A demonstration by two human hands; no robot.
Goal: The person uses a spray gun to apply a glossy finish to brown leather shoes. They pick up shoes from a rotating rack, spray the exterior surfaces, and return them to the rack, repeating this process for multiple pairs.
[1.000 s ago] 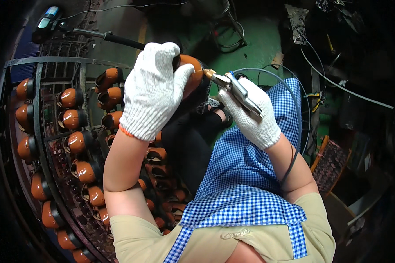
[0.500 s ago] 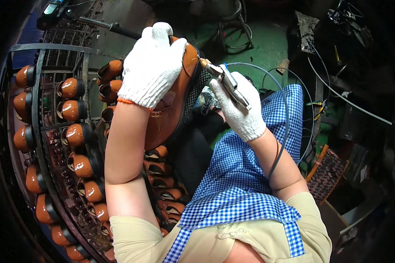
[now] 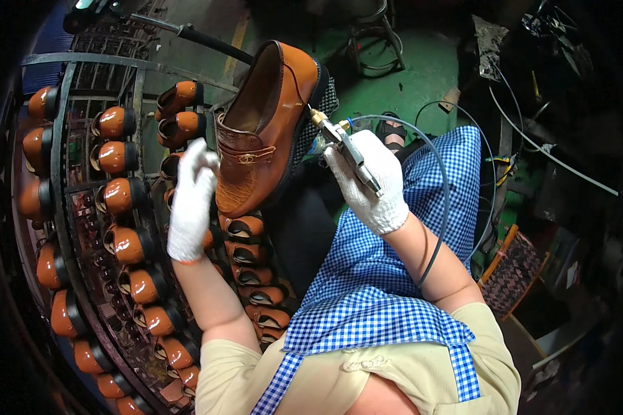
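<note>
In front of me a brown leather loafer (image 3: pixel 250 181) stands tilted, its opening up and its toe toward me. A strap with a small metal ornament crosses its front, and what supports it is hidden. Beside the toe, on its left, my left hand (image 3: pixel 194 200) in a white knit glove is open and holds nothing. My right hand (image 3: pixel 375 181), gloved alike, grips a small metal spray gun (image 3: pixel 353 153). Its brass nozzle points at the loafer's right side, close to the heel. A thin grey hose (image 3: pixel 444 187) loops from the gun over my right forearm.
On the left a metal rack (image 3: pixel 65 138) carries several rows of shiny brown shoes (image 3: pixel 121 197). More shoes (image 3: pixel 256 277) lie below the loafer. A black rod (image 3: pixel 214 45) reaches in behind it. A stool (image 3: pixel 381 48) stands on the green floor, and a woven chair (image 3: pixel 512 273) is at right.
My left hand has let go of the loafer and moved down and left, uncovering its opening and strap. My right hand with the spray gun has shifted slightly left and down.
</note>
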